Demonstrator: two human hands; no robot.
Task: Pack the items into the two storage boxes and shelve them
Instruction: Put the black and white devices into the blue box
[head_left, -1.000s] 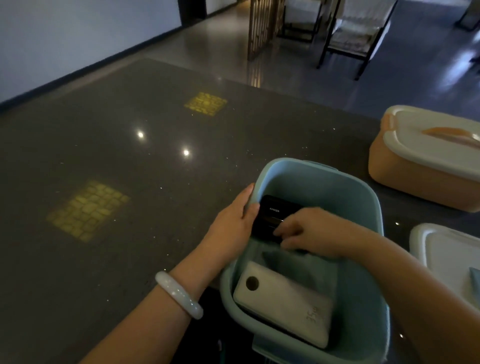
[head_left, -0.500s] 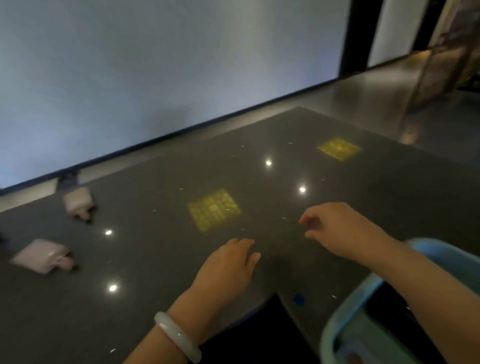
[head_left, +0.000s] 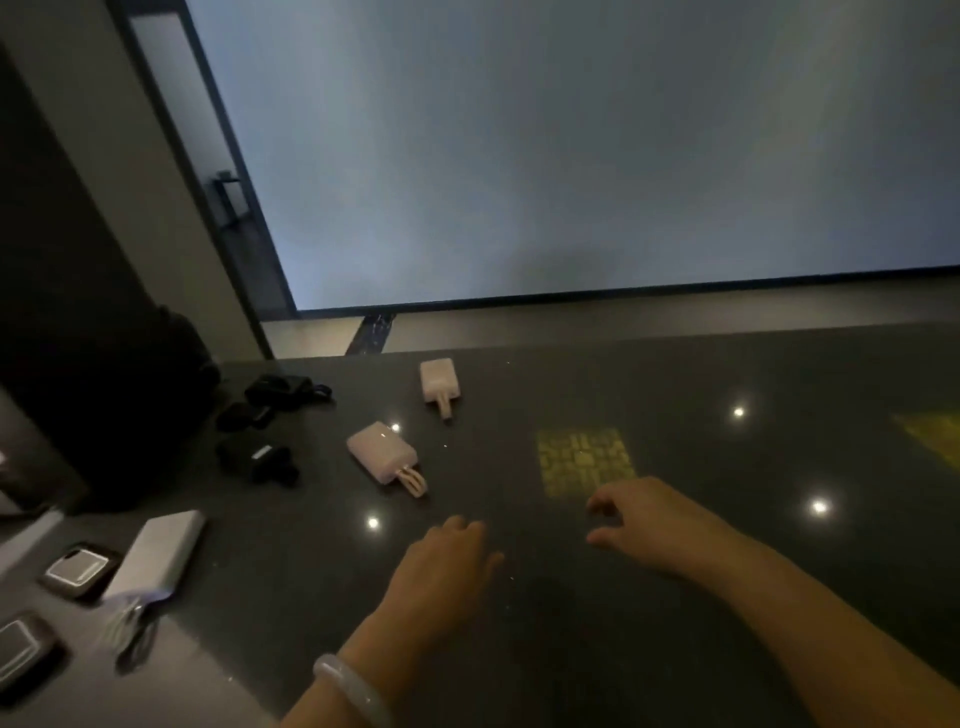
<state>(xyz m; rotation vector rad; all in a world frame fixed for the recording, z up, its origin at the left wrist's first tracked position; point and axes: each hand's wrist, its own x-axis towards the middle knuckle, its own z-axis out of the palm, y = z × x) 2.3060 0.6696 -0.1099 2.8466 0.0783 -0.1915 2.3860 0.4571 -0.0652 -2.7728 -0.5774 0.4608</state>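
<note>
No lettering to be made out from here.
The pale power banks (head_left: 383, 453) and dark gadgets (head_left: 257, 462) on the stone table (head_left: 675, 623) show no legible mark; the yellow patch (head_left: 584, 461) on it is only a blurred pattern.

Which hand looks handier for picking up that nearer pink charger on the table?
Probably the left hand: it hovers empty just below and right of the nearer pink charger. The right hand, also empty, is farther right, so it would have to cross over.
</note>
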